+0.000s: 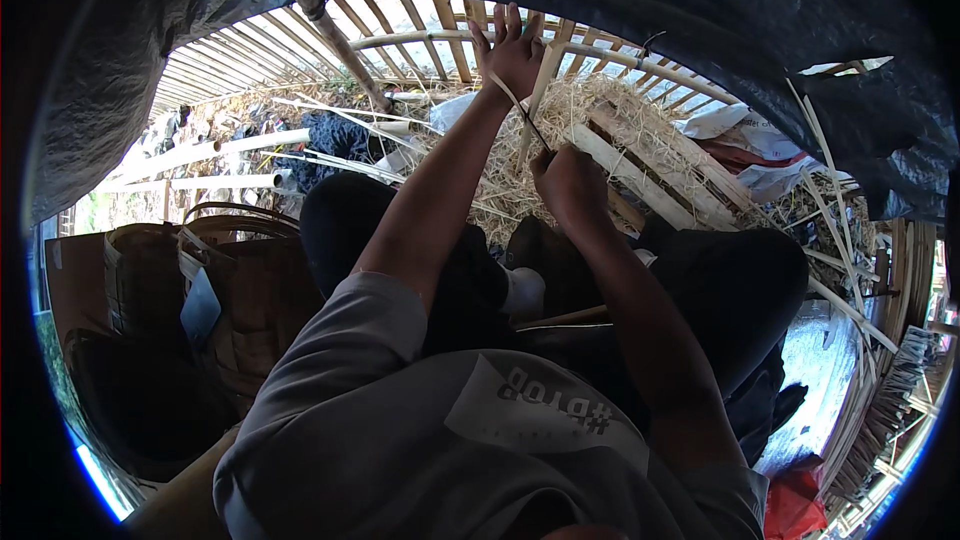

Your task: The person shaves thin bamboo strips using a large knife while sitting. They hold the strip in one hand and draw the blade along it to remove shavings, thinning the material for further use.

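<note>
My left hand (512,58) reaches far forward with its fingers spread, beside the upper part of a pale bamboo strip (547,75). The strip slants down toward the straw between my feet. My right hand (572,188) is closed around the handle of a knife, mostly hidden in the fist. Its thin dark blade (535,127) points up and left, close to the strip. A thin pale sliver (507,90) curls from the blade's tip past my left wrist. Whether my left palm touches the strip is hard to see.
Straw-like shavings (490,190) cover the ground ahead. Split wooden slabs (640,175) lie to the right, bamboo poles (240,145) to the left. A slatted bamboo fence (410,35) stands beyond. Woven baskets (255,300) sit at my left; a dark tarp (700,0) hangs overhead.
</note>
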Tool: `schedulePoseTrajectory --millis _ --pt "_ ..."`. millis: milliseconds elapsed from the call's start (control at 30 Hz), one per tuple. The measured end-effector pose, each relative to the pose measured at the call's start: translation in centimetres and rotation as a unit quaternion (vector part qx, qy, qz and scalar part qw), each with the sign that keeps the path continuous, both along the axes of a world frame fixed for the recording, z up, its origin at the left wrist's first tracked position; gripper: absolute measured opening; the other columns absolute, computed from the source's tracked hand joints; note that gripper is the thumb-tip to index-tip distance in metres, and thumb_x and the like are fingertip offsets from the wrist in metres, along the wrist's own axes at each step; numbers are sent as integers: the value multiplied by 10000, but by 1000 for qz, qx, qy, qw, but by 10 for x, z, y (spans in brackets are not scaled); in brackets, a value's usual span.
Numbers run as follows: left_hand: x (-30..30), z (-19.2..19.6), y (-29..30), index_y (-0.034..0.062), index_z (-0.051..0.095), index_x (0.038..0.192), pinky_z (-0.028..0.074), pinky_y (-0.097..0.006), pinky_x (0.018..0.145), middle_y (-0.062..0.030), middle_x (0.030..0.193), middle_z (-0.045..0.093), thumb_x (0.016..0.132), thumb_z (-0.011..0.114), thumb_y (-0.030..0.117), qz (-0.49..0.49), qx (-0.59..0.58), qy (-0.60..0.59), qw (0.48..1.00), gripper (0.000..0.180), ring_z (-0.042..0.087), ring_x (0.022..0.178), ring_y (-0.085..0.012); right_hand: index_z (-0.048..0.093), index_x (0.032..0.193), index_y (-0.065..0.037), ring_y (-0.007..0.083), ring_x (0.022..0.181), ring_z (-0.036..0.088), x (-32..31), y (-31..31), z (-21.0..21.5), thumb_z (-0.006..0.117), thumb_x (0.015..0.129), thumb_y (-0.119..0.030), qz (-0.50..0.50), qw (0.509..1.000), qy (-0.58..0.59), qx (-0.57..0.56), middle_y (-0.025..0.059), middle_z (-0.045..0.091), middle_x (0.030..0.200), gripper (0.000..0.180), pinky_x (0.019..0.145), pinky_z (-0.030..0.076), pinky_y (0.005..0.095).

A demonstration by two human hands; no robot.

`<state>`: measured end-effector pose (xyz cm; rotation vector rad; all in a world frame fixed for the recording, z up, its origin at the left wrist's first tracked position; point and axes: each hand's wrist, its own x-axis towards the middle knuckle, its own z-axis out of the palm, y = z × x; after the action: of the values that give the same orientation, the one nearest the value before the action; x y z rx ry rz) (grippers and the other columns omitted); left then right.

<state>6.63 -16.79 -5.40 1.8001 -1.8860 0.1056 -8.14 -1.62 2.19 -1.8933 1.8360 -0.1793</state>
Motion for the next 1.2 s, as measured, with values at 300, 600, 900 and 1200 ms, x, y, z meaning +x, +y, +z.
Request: schedulePoseTrajectory --millis 300,600,900,1200 --pt "1 -2 10 139 407 1486 -94 -601 1171 -176 1597 239 967 316 302 0 -14 103 995 552 108 1509 -332 670 926 19 413 862 699 -4 1 -6 586 903 -357 13 1000 14 8 243 705 883 386 785 564 488" --pt "-3 -6 4 102 439 1460 -84 -574 1184 -189 1562 315 962 328 306 17 -14 101 995 550 158 1499 -335 672 904 28 412 851 702 -6 -3 -16 578 904 -355 9 1000 6 -3 251 703 875 394 782 569 483" --pt "-3 -31 11 99 443 1459 -56 -547 1197 -189 1562 317 961 329 302 6 -4 119 993 550 156 1501 -331 683 853 35 416 837 698 -10 6 -26 579 902 -348 17 1000 -13 -8 267 693 851 400 771 564 491" --pt "7 -39 -6 105 447 1454 -12 -560 1196 -171 1534 379 962 347 308 7 -5 127 992 542 183 1491 -346 684 819 33 417 812 693 0 -9 -54 589 892 -367 -2 999 -17 -37 263 684 805 418 742 558 494"
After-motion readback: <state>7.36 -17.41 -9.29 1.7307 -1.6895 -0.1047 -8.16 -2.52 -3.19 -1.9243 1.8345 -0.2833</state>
